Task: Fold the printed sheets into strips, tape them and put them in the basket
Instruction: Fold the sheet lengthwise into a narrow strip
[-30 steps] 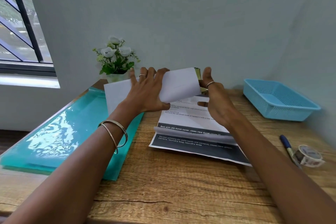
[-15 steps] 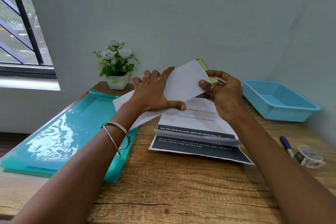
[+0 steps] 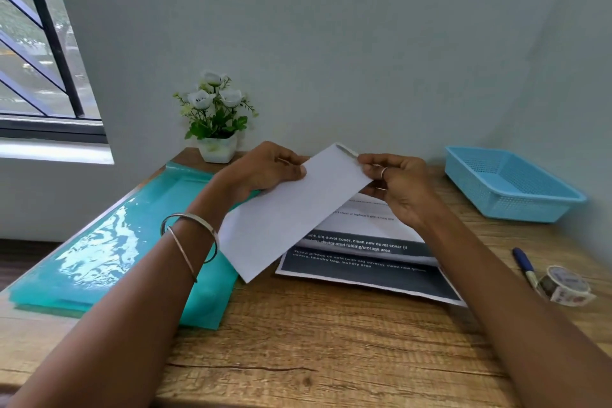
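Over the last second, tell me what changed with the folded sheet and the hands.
The folded sheet tilted: its near end dropped toward the person. The left hand went from lying flat on it to gripping its edge; the right hand now pinches the far corner. The printed sheets, basket and tape roll stayed put.

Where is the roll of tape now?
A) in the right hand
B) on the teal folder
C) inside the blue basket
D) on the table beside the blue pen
D: the roll of tape lies on the wooden table, next to the blue pen.
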`<state>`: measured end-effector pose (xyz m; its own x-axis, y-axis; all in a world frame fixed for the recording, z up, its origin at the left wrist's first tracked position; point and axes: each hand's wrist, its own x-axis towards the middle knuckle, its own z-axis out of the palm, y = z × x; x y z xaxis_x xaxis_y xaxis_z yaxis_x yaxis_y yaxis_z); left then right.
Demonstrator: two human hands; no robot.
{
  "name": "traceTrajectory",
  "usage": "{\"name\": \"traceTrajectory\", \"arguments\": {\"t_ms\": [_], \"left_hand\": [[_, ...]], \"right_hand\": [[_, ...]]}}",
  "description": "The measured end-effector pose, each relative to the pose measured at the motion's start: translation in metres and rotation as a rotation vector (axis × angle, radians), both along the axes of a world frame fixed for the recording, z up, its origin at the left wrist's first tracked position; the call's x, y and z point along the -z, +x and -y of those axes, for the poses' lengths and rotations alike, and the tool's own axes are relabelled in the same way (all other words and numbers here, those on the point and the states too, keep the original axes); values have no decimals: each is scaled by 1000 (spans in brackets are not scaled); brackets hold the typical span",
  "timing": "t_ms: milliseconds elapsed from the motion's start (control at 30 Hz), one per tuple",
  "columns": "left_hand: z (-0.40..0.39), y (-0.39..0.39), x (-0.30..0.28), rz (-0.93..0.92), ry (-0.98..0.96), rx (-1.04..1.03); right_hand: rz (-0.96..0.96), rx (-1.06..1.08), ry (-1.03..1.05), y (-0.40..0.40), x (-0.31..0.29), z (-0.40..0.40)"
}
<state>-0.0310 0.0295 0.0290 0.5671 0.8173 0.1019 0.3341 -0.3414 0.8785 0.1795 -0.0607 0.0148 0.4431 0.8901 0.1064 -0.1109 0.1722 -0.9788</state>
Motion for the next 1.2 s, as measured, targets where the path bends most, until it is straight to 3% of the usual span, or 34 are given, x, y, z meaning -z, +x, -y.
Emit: {"name": "traceTrajectory", "arguments": {"t_ms": [133,500,667,733,767,833,900,1000,1067,1200], "left_hand": [[-4,-1,3,-19,64,11],[-1,7,-2,-124,442,32],[-2,17,2,-176,899,-226],[7,21,-2,-34,1018,-264],[12,24,-6,62,1027,-238],[29,30,-15,268,840,-118],[49,37,-26,488,441,41],[67,42,-35,713,1,156],[70,41,-36,763,-83,130],[51,33,-32,820,-292,-212]], "right_hand": [[-12,-111,-64,4,-4,3],[217,-82,-120,18,-10,12],[33,176,107,20,-20,10],[-61,298,260,19,-25,11],[-15,380,344,16,-27,12],[298,593,491,4,-35,20],[727,754,686,-13,-39,26],[1283,777,818,-40,-29,21],[1464,655,775,-50,-17,12],[1583,81,587,-47,-4,4]]}}
